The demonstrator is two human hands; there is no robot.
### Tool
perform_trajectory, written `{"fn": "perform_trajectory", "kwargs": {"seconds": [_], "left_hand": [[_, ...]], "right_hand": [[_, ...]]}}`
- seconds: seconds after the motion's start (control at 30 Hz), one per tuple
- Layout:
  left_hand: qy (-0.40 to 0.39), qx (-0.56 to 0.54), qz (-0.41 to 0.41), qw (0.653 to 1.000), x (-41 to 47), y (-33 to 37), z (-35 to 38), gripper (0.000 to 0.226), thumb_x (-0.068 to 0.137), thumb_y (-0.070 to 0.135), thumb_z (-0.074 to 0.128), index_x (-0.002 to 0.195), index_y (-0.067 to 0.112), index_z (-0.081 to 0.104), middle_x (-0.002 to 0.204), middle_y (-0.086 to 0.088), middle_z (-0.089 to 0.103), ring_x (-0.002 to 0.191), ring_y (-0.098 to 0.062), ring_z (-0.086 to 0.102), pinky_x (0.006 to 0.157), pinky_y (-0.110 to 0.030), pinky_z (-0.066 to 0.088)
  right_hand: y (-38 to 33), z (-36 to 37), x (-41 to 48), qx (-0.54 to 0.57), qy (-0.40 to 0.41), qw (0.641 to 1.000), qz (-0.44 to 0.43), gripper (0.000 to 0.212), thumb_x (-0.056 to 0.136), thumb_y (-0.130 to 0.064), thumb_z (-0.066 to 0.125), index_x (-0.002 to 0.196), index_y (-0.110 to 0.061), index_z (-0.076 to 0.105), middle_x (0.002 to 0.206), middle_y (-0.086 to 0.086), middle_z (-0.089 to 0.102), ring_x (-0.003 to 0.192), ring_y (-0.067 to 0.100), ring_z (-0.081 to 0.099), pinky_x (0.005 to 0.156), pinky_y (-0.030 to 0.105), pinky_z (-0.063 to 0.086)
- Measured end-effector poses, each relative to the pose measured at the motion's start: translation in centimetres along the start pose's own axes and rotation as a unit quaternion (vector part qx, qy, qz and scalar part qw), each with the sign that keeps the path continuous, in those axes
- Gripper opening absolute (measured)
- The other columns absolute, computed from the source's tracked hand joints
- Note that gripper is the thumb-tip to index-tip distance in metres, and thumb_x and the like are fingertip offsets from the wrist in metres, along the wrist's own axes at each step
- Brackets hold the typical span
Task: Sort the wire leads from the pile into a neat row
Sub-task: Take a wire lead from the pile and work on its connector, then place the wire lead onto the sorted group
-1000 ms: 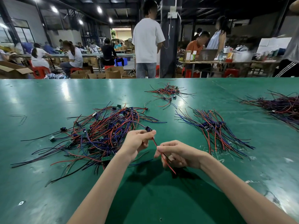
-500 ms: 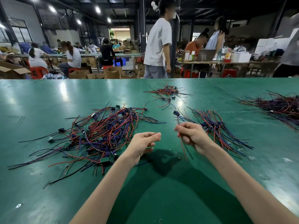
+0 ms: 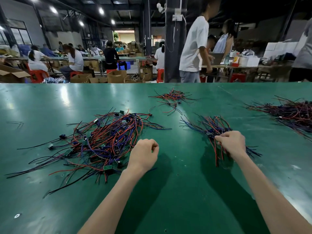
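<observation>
A tangled pile of red, blue and black wire leads (image 3: pixel 104 141) with small green boards lies on the green table (image 3: pixel 177 191), left of centre. A tidier row of leads (image 3: pixel 212 129) lies to the right. My left hand (image 3: pixel 143 154) hovers at the pile's right edge, fingers curled loosely, nothing in it. My right hand (image 3: pixel 232 143) rests on the near end of the row, fingertips pinched on a red lead (image 3: pixel 215 149) whose tail runs toward me.
A small heap of leads (image 3: pixel 172 98) lies far centre and a larger dark bundle (image 3: pixel 292 114) at the far right. Beyond the table's far edge a person in a white shirt (image 3: pixel 194 48) walks by; seated workers, cardboard boxes and red stools fill the background.
My right hand carried the lead taken from the pile rightward and down onto the row. My left hand let go and drew back beside the pile, fingers curling in. The standing person moved right.
</observation>
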State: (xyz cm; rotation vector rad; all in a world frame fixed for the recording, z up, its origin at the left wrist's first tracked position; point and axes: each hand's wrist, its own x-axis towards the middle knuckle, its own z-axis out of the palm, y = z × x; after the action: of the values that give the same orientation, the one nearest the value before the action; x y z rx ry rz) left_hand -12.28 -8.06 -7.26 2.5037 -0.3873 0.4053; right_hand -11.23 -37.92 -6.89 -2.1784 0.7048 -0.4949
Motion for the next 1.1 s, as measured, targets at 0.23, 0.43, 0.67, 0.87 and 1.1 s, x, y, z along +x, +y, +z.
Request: {"fn": "perform_trajectory", "kwargs": {"seconds": [0.23, 0.43, 0.67, 0.87, 1.1], "left_hand": [[0.003, 0.25, -0.118, 0.961, 0.0, -0.5, -0.5, 0.03, 0.091, 0.02, 0.048, 0.12, 0.013, 0.05, 0.125, -0.009, 0.05, 0.117, -0.027, 0.042, 0.097, -0.036, 0.036], [-0.053, 0.27, -0.182, 0.944, 0.1, -1.3, -1.0, 0.039, 0.089, 0.016, 0.055, 0.125, 0.009, 0.042, 0.131, -0.015, 0.045, 0.122, -0.03, 0.043, 0.099, -0.037, 0.037], [-0.042, 0.263, -0.197, 0.944, 0.2, -1.6, -1.5, 0.041, 0.094, 0.043, 0.051, 0.121, 0.012, 0.052, 0.131, -0.015, 0.047, 0.123, -0.032, 0.039, 0.1, -0.043, 0.033], [-0.078, 0.215, -0.166, 0.959, 0.4, -1.4, -1.5, 0.03, 0.095, 0.042, 0.052, 0.109, 0.016, 0.059, 0.109, -0.004, 0.065, 0.107, -0.025, 0.057, 0.096, -0.041, 0.033], [-0.091, 0.001, -0.077, 0.993, -0.4, -0.1, -0.7, 0.009, 0.09, 0.025, 0.062, 0.094, 0.016, 0.061, 0.098, -0.001, 0.066, 0.092, -0.022, 0.06, 0.082, -0.034, 0.05]], "right_hand": [[-1.7, 1.1, -2.5, -0.171, 0.073, 0.975, -0.12, 0.019, 0.09, -0.021, 0.062, 0.103, -0.01, 0.069, 0.108, 0.017, 0.058, 0.091, 0.037, 0.061, 0.078, 0.037, 0.047], [-2.6, 2.9, -4.3, -0.142, 0.046, 0.967, -0.205, 0.016, 0.089, -0.011, 0.055, 0.097, -0.007, 0.069, 0.103, 0.016, 0.057, 0.086, 0.036, 0.059, 0.074, 0.037, 0.045], [-3.1, 5.0, -6.0, -0.106, -0.021, 0.958, -0.264, 0.014, 0.09, -0.009, 0.056, 0.094, -0.006, 0.069, 0.097, 0.011, 0.058, 0.083, 0.029, 0.057, 0.075, 0.033, 0.045], [-3.2, 5.5, -6.6, -0.087, -0.067, 0.947, -0.302, 0.013, 0.089, -0.007, 0.058, 0.091, -0.007, 0.071, 0.085, 0.001, 0.053, 0.077, 0.023, 0.055, 0.075, 0.03, 0.044], [-3.1, 5.8, -7.1, -0.081, -0.113, 0.935, -0.327, 0.01, 0.088, -0.009, 0.061, 0.088, -0.01, 0.071, 0.083, 0.0, 0.055, 0.077, 0.021, 0.056, 0.076, 0.032, 0.045]]}}
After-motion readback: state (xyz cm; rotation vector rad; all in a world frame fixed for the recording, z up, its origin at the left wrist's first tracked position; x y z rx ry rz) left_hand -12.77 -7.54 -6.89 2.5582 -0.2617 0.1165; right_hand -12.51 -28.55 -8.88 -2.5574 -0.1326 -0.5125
